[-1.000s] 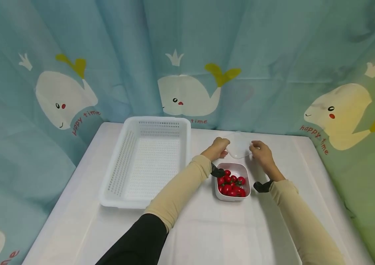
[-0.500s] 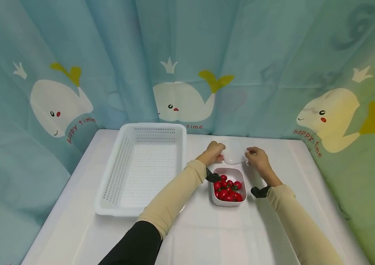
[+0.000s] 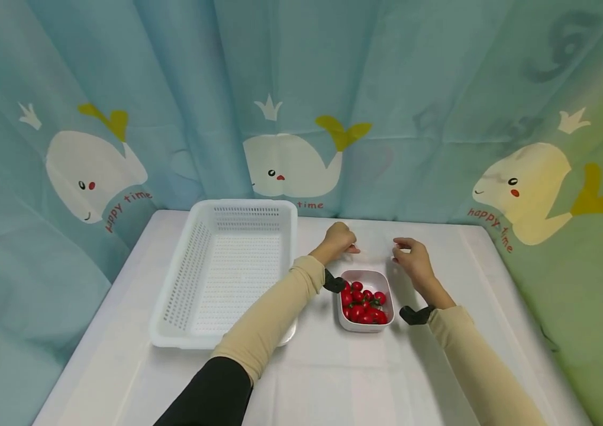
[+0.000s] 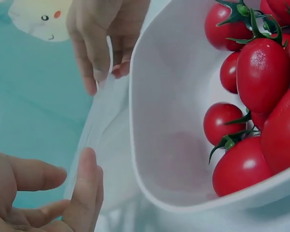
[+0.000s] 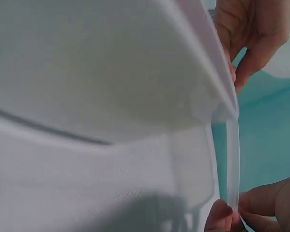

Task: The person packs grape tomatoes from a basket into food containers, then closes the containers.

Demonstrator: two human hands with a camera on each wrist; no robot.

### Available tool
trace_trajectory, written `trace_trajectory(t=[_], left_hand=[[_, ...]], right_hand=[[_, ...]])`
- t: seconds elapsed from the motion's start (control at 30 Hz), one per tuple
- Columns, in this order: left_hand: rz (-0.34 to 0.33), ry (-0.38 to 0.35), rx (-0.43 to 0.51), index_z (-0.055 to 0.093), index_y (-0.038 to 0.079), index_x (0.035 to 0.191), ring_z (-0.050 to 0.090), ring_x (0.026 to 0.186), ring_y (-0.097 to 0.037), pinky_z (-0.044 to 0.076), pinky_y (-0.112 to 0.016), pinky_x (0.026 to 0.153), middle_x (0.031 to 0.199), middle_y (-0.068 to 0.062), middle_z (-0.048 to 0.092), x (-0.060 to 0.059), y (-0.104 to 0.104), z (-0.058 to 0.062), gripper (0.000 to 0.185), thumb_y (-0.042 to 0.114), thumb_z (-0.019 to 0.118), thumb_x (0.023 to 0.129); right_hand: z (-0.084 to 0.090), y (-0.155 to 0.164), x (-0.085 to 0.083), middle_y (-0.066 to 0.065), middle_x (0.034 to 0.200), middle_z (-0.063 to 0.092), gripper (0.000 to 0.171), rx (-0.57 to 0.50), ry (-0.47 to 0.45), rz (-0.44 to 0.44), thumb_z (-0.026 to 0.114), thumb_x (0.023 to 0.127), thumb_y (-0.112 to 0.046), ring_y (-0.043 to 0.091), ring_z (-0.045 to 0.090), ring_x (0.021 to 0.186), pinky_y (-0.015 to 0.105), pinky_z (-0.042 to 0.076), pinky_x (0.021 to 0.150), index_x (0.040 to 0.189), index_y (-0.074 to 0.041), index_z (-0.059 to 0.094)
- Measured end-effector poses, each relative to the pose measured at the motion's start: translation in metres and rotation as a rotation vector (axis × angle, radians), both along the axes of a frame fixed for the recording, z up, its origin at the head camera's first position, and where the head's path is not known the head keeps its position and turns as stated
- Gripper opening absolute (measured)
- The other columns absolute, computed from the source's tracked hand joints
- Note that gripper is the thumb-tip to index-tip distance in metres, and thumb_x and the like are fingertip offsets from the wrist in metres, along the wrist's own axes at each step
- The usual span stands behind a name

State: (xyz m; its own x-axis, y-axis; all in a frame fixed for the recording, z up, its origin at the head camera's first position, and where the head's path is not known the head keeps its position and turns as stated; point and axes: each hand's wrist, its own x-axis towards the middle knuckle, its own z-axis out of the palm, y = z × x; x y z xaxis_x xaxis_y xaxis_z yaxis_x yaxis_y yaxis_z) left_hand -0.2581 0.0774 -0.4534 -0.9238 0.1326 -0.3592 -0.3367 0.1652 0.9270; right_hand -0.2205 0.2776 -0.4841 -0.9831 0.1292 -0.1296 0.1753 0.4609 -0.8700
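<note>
Just beyond a small white box point(image 3: 366, 327), my left hand point(image 3: 337, 238) and right hand point(image 3: 414, 259) hold opposite edges of a clear lid point(image 5: 233, 159). The lid is barely visible from the head; both wrist views show it nearly edge-on. In the right wrist view, the right thumb and fingers pinch its rim. My left fingers lie on both sides of it in the left wrist view, with a loose-looking grip. Red cherry tomatoes point(image 3: 365, 307) with green stems fill the front of the box. The box stands upright between my forearms.
A large white perforated basket point(image 3: 170, 302) stands to the left, partly behind my left sleeve. A round white edge point(image 3: 289, 333) shows by its near right corner. White cloth point(image 3: 333, 384) covers the table. A blue-green whale-print curtain point(image 3: 408, 183) hangs along the back and sides.
The lid lay broad and visible between my hands and now is hardly discernible from the head. My left hand has turned slightly, its fingers more tucked. The head view has shifted a little.
</note>
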Motion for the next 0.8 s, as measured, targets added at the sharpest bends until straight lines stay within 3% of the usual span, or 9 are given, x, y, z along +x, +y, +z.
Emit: trace_trajectory(t=[0.13,0.23,0.4,0.57,0.7,0.8], left_hand=[[-0.054,0.006,0.038,0.043,-0.009,0.150,0.065,0.061,-0.016,0.064,-0.036,0.084,0.090,-0.008,0.052,0.000,-0.009,0.004,0.054,-0.005,0.053,0.097],[-0.091,0.016,0.055,0.043,-0.007,0.150,0.060,0.056,-0.012,0.064,-0.030,0.074,0.083,-0.008,0.053,-0.001,-0.016,0.009,0.055,-0.008,0.054,0.096],[-0.128,0.037,0.049,0.045,-0.003,0.146,0.063,0.058,-0.012,0.064,-0.028,0.070,0.078,-0.009,0.057,-0.002,-0.022,0.014,0.054,-0.009,0.058,0.094],[-0.154,0.077,0.020,0.049,-0.003,0.143,0.064,0.061,-0.012,0.064,-0.028,0.070,0.091,-0.013,0.063,-0.001,-0.026,0.016,0.052,-0.008,0.062,0.093],[-0.184,0.145,-0.009,0.053,-0.005,0.137,0.063,0.065,-0.012,0.063,-0.026,0.069,0.107,-0.020,0.066,0.000,-0.031,0.016,0.046,-0.009,0.066,0.093],[-0.220,0.201,-0.070,0.055,-0.005,0.130,0.064,0.068,-0.014,0.063,-0.027,0.070,0.108,-0.022,0.067,0.001,-0.035,0.017,0.039,-0.007,0.068,0.093]], right_hand=[[0.003,-0.004,0.006,0.023,0.122,0.054,0.046,-0.076,-0.006,-0.016,0.055,0.102,0.001,0.001,0.057,0.078,0.011,0.055,0.073,0.145,0.014,0.047],[0.008,-0.006,0.010,0.023,0.125,0.052,0.051,-0.107,-0.018,-0.023,0.057,0.101,0.002,0.001,0.056,0.078,0.011,0.056,0.072,0.149,0.013,0.042],[0.016,-0.004,0.017,0.024,0.126,0.050,0.056,-0.116,-0.035,0.023,0.057,0.102,0.001,0.001,0.058,0.080,0.012,0.057,0.075,0.153,0.012,0.038],[0.019,0.000,0.021,0.022,0.128,0.047,0.058,-0.166,-0.035,0.062,0.057,0.103,0.002,0.005,0.060,0.087,0.015,0.058,0.078,0.156,0.009,0.036],[0.020,0.000,0.024,0.019,0.127,0.047,0.059,-0.199,-0.019,0.057,0.057,0.103,0.000,0.007,0.060,0.088,0.017,0.060,0.078,0.158,0.004,0.035],[0.020,0.000,0.027,0.016,0.124,0.049,0.055,-0.220,0.007,0.051,0.057,0.105,-0.001,0.007,0.063,0.088,0.020,0.061,0.078,0.156,0.002,0.037]])
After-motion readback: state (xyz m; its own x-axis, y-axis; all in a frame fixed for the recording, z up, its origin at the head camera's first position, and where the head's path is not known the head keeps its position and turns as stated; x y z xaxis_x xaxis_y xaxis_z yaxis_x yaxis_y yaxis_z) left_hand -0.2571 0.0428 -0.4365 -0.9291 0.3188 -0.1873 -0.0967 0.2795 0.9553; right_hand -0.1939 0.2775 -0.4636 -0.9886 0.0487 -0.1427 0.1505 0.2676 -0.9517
